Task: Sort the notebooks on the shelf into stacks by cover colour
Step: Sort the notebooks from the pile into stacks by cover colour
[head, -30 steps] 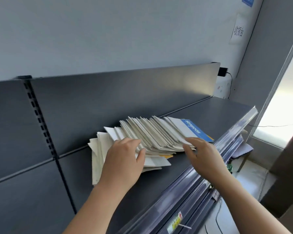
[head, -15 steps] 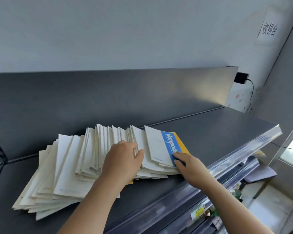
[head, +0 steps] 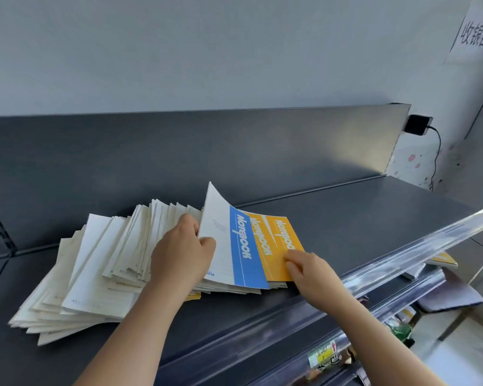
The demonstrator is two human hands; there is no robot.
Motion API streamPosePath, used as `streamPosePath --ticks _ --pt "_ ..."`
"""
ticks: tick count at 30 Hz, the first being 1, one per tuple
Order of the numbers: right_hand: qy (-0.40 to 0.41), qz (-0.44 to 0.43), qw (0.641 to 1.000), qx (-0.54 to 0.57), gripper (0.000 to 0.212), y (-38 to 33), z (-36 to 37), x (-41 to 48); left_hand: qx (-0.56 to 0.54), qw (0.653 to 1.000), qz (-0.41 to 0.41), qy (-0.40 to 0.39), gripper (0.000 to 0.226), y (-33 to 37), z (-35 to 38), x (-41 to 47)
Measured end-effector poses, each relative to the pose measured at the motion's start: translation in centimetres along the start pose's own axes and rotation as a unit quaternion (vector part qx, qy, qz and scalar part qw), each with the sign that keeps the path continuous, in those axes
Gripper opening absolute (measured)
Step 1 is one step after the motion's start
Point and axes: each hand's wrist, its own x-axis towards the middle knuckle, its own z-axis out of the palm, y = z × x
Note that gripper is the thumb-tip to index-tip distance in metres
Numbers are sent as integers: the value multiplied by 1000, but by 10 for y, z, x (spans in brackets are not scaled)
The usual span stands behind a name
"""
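My left grip [head: 183, 254] holds the blue-and-white paper notebook [head: 244, 246] by its left edge, and my right grip [head: 310, 271] sits on a yellow-covered paper notebook [head: 286, 240].

On the left, I see the thumb on the cover and the fingers tucked behind it, so the notebook's far corner curls up off the pile. On the right, the fingertips [head: 290, 257] touch the yellow cover's near corner, but I cannot tell whether they pinch it or only press. A second yellow notebook [head: 260, 240] shows between those two covers. All three top the right end of a fanned pile of white-backed notebooks [head: 101, 268]. The pile lies on the dark grey metal shelf [head: 346, 232], behind its clear plastic front rail [head: 402, 246].
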Motion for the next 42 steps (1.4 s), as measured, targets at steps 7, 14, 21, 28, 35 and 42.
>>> streamPosePath --ticks 7,14,21,28,35,42 --pt "-14 -73 997 -8 24 -7 10 -2 -46 998 -31 5 10 3 0 -3" --pt "-36 -77 996 7 28 -16 5 -5 -53 997 -48 0 12 4 3 -5" --pt "-53 -55 996 45 33 -28 -1 -9 -19 999 -51 -5 10 4 2 -7" --pt "-67 -79 993 49 35 -35 0 -9 -23 998 -58 -27 17 -7 10 -2" --pt "-53 -37 994 85 31 -29 -4 -7 -59 997 -44 -14 18 -7 9 -5" --pt "5 -29 975 218 31 -58 0 6 -277 958 -64 40 14 -14 -12 -16"
